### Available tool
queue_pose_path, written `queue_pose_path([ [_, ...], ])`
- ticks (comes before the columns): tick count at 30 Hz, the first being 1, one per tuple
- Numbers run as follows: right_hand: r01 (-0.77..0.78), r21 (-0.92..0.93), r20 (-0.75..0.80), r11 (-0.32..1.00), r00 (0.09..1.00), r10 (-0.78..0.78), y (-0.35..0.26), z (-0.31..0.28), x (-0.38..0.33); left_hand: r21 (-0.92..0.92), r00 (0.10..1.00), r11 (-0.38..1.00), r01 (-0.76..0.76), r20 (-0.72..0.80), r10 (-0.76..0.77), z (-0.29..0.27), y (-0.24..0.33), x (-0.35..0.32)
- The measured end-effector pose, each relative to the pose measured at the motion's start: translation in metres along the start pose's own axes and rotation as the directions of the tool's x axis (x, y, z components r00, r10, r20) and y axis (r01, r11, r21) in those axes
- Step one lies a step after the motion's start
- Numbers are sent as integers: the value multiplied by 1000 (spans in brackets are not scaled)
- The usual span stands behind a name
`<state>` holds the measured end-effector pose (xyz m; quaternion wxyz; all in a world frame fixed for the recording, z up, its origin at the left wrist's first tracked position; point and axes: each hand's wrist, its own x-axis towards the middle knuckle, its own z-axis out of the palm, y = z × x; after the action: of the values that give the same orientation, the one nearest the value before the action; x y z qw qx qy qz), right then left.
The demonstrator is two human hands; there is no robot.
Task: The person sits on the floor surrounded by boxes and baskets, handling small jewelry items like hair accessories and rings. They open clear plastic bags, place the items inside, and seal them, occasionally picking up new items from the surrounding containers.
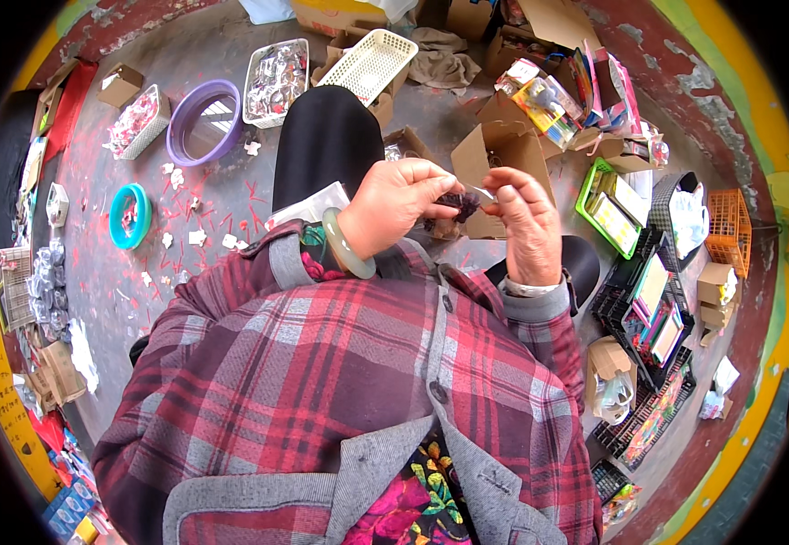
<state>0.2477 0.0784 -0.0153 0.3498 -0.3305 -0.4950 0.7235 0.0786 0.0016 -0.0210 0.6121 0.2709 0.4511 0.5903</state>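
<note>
You sit over a grey floor (222,54) smeared with red marks. On it, to your left, lie a purple basin (203,121), a teal ring (129,215), two white baskets (276,80) of small wrapped items and paper scraps (196,237). To your right stand cardboard boxes (501,154), a green tray (609,205), black crates (650,309) and an orange crate (729,227).

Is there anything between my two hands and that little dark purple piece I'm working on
Nothing visible. The left hand pinches the small dark purple piece directly, and the right hand meets it from the other side with a thin clear strip at its fingertips. The open cardboard box lies behind them.
</note>
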Motion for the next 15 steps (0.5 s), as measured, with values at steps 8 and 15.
queue_pose_path([
  [8,189,-107,50,976,981,-185,18,7,0,14,997,1000,2,73,-3,4,-3,-4],
  [15,266,-201,17,943,963,-268,12,4,-3,21,995,998,59,77,-60,6,3,-5],
])
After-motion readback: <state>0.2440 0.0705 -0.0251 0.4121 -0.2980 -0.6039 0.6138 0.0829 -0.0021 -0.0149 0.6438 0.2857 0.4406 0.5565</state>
